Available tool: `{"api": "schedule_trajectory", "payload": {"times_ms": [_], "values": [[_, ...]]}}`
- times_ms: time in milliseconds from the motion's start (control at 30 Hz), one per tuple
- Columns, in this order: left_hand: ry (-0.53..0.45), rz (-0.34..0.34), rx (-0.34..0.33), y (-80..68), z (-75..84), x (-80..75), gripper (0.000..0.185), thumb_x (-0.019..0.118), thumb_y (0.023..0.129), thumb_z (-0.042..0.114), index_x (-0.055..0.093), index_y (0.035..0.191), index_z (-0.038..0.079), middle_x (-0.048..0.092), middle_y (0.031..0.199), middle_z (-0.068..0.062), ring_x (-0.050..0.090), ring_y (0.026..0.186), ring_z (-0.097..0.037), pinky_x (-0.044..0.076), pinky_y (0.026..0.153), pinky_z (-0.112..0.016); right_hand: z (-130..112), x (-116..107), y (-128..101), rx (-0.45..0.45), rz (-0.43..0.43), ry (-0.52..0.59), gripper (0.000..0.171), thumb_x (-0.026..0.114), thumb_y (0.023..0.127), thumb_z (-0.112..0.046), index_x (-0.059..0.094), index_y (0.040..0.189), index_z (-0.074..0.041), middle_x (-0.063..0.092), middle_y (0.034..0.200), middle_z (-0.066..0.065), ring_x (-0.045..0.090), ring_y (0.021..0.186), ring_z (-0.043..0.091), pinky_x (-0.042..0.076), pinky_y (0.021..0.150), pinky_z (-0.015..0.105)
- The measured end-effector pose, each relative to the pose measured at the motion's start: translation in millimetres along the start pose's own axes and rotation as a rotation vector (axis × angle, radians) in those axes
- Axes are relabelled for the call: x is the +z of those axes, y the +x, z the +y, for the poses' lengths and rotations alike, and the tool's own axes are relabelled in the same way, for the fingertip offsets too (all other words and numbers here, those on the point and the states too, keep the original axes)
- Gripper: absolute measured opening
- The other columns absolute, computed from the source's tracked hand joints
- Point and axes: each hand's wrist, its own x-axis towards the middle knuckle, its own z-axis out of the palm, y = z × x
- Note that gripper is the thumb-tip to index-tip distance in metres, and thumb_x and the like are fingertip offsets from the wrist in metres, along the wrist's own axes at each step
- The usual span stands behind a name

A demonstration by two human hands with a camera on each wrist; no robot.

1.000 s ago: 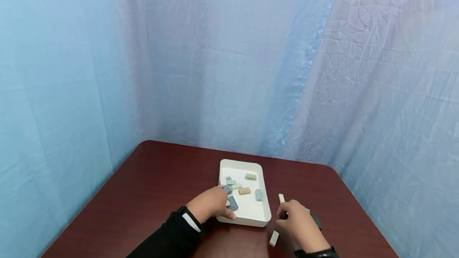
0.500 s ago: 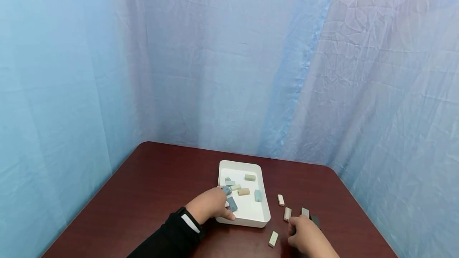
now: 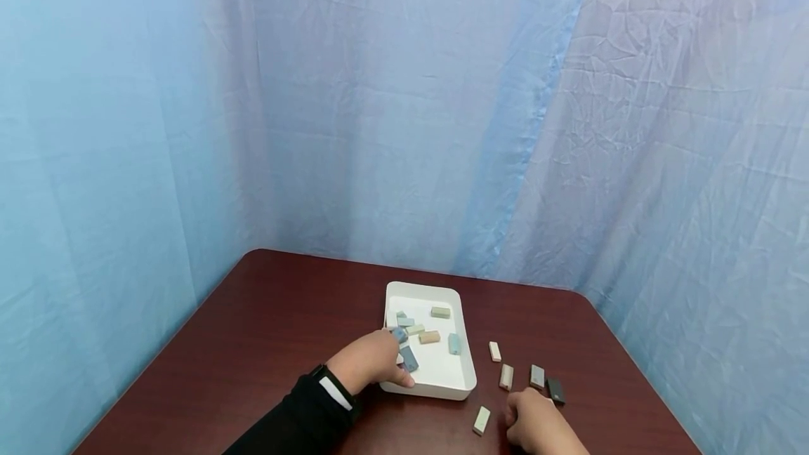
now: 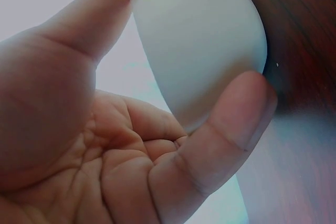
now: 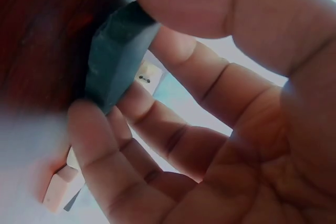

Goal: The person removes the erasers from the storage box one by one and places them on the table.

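Head view, right hand (image 3: 537,425) cut off, block (image 5: 118,56) hidden

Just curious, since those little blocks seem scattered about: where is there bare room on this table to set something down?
The dark red wooden table is bare left of the white plastic tray and behind it. It is crowded right of the tray, where small rectangular blocks lie near the right hand.

One tray (image 3: 466,343), about fourteen blocks (image 3: 430,337)
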Motion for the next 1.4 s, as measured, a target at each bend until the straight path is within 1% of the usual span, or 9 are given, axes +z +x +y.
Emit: {"api": "schedule_trajectory", "payload": {"times_ms": [100,267,533,667,800,900,1100,1300,1400], "values": [[0.002,0.005,0.008,0.1,-0.3,-0.4,0.066,0.088,0.08,0.061,0.076,0.095,-0.002,0.073,0.118,-0.014,0.054,0.082,-0.015,0.051,0.085,-0.031,0,1,0,-0.005,0.006,-0.019,0.025,0.069,0.075,0.011,0.059,0.072,-0.012,0.053,0.067,0.001,0.038,0.06,0.017,0.033,0.058,0.033],[-0.027,-0.009,-0.015,-0.5,0.5,-1.9,0.066,0.088,0.08,0.061,0.077,0.096,-0.002,0.07,0.133,-0.015,0.054,0.086,-0.015,0.051,0.087,-0.032,-2,1,0,0.0,0.0,-0.038,0.026,0.07,0.076,0.011,0.059,0.072,-0.012,0.054,0.07,0.002,0.038,0.061,0.017,0.033,0.059,0.034],[-0.024,-0.005,-0.029,-3.0,1.8,-2.5,0.068,0.088,0.08,0.06,0.076,0.1,-0.003,0.07,0.131,-0.015,0.055,0.088,-0.017,0.051,0.089,-0.034,-7,1,-1,0.018,0.017,-0.104,0.027,0.074,0.077,0.009,0.059,0.075,-0.013,0.053,0.078,0.003,0.043,0.066,0.021,0.035,0.062,0.035],[-0.029,-0.009,-0.03,-1.9,1.2,-2.8,0.07,0.088,0.08,0.061,0.076,0.104,-0.004,0.07,0.134,-0.015,0.058,0.092,-0.017,0.052,0.091,-0.034,-8,-1,0,0.039,-0.007,-0.085,0.025,0.073,0.079,0.008,0.058,0.078,-0.011,0.051,0.079,0.005,0.041,0.068,0.022,0.034,0.063,0.036],[-0.035,-0.015,-0.029,-0.5,0.4,-2.2,0.066,0.088,0.08,0.06,0.076,0.097,-0.002,0.07,0.134,-0.015,0.057,0.09,-0.016,0.051,0.089,-0.033,-10,-4,1,0.061,-0.053,-0.027,0.021,0.071,0.081,0.007,0.061,0.082,-0.01,0.053,0.075,0.006,0.038,0.065,0.019,0.032,0.062,0.036],[-0.036,-0.015,-0.025,-0.2,0.4,-2.3,0.063,0.089,0.08,0.06,0.075,0.092,-0.001,0.07,0.128,-0.014,0.057,0.087,-0.017,0.051,0.087,-0.032,-11,-9,0,0.064,-0.057,-0.021,0.016,0.071,0.084,0.004,0.067,0.092,-0.01,0.06,0.079,0.005,0.045,0.067,0.02,0.037,0.063,0.037],[-0.001,0.0,-0.029,-0.7,2.0,-3.4,0.078,0.088,0.079,0.062,0.075,0.113,-0.007,0.068,0.14,-0.017,0.065,0.109,-0.019,0.054,0.098,-0.034,-22,-21,0,0.074,-0.026,-0.05,0.015,0.07,0.091,-0.003,0.072,0.105,-0.008,0.067,0.088,0.005,0.052,0.072,0.021,0.044,0.068,0.04],[-0.026,-0.018,-0.049,-1.3,2.2,-3.8,0.075,0.088,0.079,0.061,0.074,0.108,-0.006,0.067,0.139,-0.017,0.058,0.093,-0.019,0.053,0.092,-0.034,-44,-25,6,-0.005,0.077,-0.102,0.014,0.068,0.097,-0.006,0.075,0.108,-0.01,0.067,0.094,0.004,0.053,0.078,0.019,0.047,0.071,0.041],[-0.032,-0.023,-0.061,-1.5,2.8,-3.6,0.076,0.089,0.079,0.061,0.074,0.11,-0.006,0.066,0.14,-0.017,0.056,0.092,-0.018,0.053,0.092,-0.035,-59,-27,11,-0.007,0.107,-0.121,0.016,0.072,0.097,-0.013,0.075,0.112,-0.011,0.068,0.104,0.008,0.061,0.087,0.02,0.053,0.076,0.044]]}}
